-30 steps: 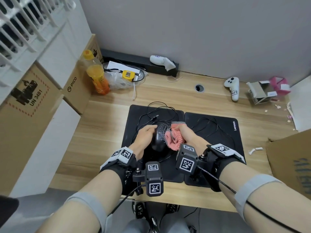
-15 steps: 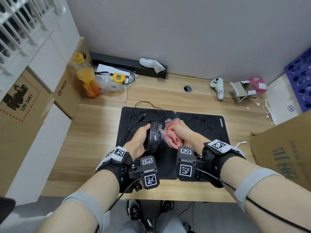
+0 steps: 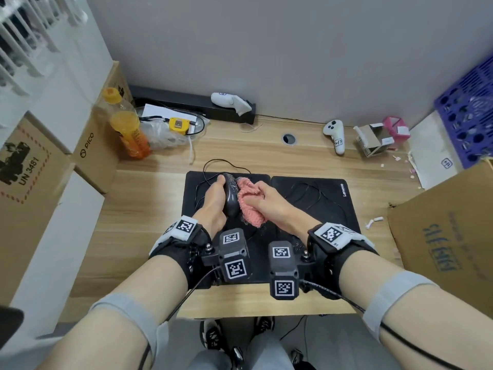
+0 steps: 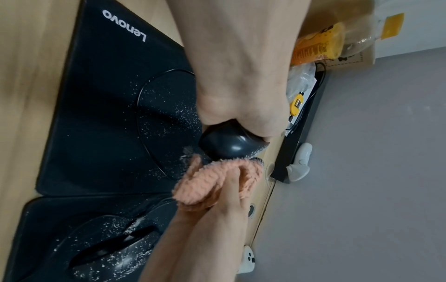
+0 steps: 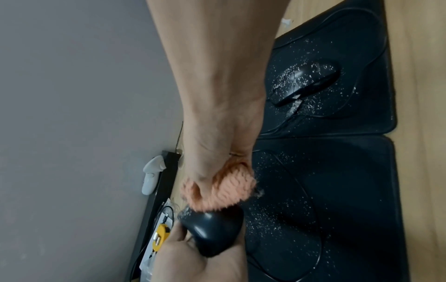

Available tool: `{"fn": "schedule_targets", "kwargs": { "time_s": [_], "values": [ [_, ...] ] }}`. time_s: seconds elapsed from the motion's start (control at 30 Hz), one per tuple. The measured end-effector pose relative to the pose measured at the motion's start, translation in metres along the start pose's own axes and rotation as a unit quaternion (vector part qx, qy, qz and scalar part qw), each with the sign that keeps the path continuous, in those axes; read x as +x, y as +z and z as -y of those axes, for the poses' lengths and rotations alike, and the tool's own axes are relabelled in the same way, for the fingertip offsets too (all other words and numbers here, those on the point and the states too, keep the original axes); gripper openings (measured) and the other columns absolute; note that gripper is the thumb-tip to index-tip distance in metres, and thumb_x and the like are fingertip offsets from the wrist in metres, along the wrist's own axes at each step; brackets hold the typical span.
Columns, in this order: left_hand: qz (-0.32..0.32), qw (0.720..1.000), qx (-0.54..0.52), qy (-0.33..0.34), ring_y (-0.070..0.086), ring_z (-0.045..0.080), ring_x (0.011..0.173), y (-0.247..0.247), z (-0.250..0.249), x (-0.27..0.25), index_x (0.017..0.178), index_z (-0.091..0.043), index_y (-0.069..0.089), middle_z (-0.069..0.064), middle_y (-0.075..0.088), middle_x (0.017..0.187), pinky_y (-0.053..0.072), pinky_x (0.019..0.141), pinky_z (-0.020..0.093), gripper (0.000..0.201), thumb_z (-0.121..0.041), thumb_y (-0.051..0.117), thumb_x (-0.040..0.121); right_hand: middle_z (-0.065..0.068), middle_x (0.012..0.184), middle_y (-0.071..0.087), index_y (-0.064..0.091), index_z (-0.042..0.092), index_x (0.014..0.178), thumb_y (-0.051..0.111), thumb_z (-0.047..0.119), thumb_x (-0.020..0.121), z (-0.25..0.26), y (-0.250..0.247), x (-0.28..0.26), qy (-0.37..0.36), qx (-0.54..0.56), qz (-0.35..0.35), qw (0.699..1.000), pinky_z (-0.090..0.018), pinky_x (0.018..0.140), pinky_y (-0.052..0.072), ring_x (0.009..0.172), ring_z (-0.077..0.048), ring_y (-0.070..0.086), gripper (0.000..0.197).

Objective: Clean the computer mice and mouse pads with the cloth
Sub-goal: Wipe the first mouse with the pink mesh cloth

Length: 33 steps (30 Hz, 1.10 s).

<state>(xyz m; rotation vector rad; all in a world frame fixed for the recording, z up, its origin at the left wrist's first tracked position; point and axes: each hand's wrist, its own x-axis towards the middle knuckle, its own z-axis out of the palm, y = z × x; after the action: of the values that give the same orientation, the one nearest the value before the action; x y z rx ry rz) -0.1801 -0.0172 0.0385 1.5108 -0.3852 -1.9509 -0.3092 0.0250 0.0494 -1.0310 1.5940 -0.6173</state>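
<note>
Two black mouse pads lie side by side on the wooden desk, the left pad (image 3: 193,193) and the right pad (image 3: 333,201). My left hand (image 3: 217,193) grips a black mouse (image 3: 231,201), lifted and tipped on its side over the left pad. My right hand (image 3: 262,198) grips a bunched pink cloth (image 3: 249,209) and presses it against the mouse's top (image 4: 229,143). White crumbs dust both pads (image 5: 337,190). A second black mouse (image 5: 306,84), speckled with crumbs, rests on the right pad; in the head view my right wrist hides it.
Cardboard boxes (image 3: 98,145) and an orange drink bottle (image 3: 128,129) stand at the left. A large box (image 3: 448,236) and a purple crate (image 3: 469,116) crowd the right. Two white controllers (image 3: 334,134) and a yellow tape measure (image 3: 178,125) sit near the wall. Mouse cables loop over the pads.
Both hands have shifted toward the far end of the left pad. The mouse is tipped further onto its side, and the cloth has slid along it. My head view has tilted.
</note>
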Motion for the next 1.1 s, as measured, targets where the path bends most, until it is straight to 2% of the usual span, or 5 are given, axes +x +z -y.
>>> {"fn": "schedule_targets", "kwargs": {
  "time_s": [0.17,0.4,0.63,0.93,1.1],
  "values": [
    [0.016,0.999,0.014,-0.04,0.061,0.021,0.063,0.004,-0.005,-0.004,0.091,-0.012,0.061,0.007,0.065,0.078,0.048,0.056,0.027,0.04,-0.043,0.04,0.101,-0.01,0.098,0.07,0.056,0.024,0.082,0.072,0.034,0.072,0.005,-0.008,0.0,0.012,-0.065,-0.019,0.998,-0.047,0.089,0.055,0.097,-0.029,0.068,0.02],
    [0.108,0.988,0.083,-0.067,0.063,0.017,0.051,0.005,-0.01,-0.016,0.076,-0.012,0.065,0.004,0.067,0.063,0.05,0.048,0.02,0.039,-0.037,0.047,0.1,-0.004,0.107,0.069,0.064,0.027,0.108,0.057,0.033,0.091,0.007,-0.016,0.016,0.048,-0.033,-0.149,0.987,-0.029,0.088,0.049,0.101,-0.022,0.063,0.02],
    [-0.048,0.997,0.025,-0.057,0.054,0.019,0.053,0.011,-0.013,0.0,0.072,-0.016,0.056,0.004,0.059,0.061,0.041,0.044,0.019,0.041,-0.035,0.036,0.101,-0.013,0.095,0.059,0.046,0.014,0.103,0.053,0.015,0.097,0.017,-0.006,0.026,0.062,0.014,0.096,0.993,-0.032,0.054,0.054,0.077,-0.03,0.065,0.009],
    [0.017,0.99,0.105,-0.092,0.058,0.016,0.045,0.001,-0.012,-0.002,0.072,-0.013,0.062,0.003,0.063,0.057,0.046,0.048,0.02,0.041,-0.037,0.044,0.1,-0.013,0.102,0.068,0.055,0.024,0.109,0.044,0.038,0.078,-0.005,-0.004,0.06,0.082,-0.068,-0.054,0.993,-0.05,0.092,0.052,0.092,-0.032,0.062,0.036],
    [-0.038,0.993,0.097,-0.052,0.053,0.017,0.05,-0.001,-0.012,-0.001,0.068,-0.016,0.055,0.002,0.058,0.056,0.04,0.049,0.022,0.04,-0.034,0.039,0.1,-0.007,0.082,0.058,0.049,0.019,0.104,0.043,0.045,0.077,-0.013,0.009,0.053,0.057,-0.068,0.061,0.994,-0.055,0.089,0.053,0.07,-0.025,0.055,0.038]
  ]
}}
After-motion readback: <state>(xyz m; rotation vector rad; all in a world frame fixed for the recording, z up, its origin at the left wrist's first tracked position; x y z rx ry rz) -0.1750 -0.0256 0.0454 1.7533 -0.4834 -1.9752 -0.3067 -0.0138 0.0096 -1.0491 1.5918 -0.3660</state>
